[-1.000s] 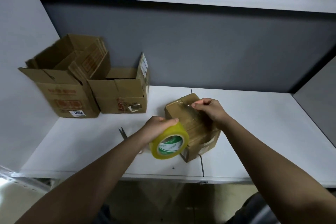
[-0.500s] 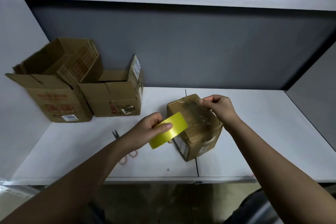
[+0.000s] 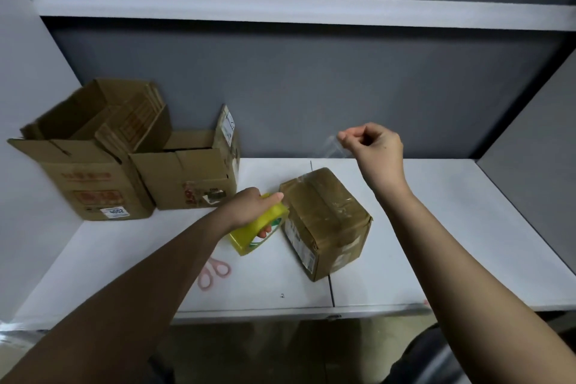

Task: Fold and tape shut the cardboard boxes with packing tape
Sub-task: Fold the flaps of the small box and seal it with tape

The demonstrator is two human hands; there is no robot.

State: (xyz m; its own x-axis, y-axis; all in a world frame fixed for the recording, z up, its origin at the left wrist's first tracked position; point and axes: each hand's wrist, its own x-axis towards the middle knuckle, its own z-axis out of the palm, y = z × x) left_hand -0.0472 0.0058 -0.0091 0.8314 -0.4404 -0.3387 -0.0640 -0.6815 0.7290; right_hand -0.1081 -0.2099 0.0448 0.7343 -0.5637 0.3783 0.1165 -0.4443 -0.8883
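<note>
Left hand [image 3: 249, 207] curled round the yellow tape roll [image 3: 260, 229], fingers through its core, thumb over the rim. Just right of that grip, nearly touching the roll: the closed box [image 3: 325, 221], taped over its top, resting on the white table [image 3: 436, 227]. Right hand [image 3: 372, 146] raised above and behind the closed box, well clear of it, fingertips pinching a clear tape strip [image 3: 333, 148]. Strip faint and see-through against the grey wall; lower end impossible to trace. Left of the roll grip, further back: two open boxes [image 3: 124, 165] standing side by side, flaps up. Below the left wrist: pink scissors [image 3: 215, 271], blades hidden under the forearm. White sticker on the leftmost box reading roughly "4002"; red print above it illegible. Roll's core label green and white, wording unreadable; side label on the closed box too small to read.
</note>
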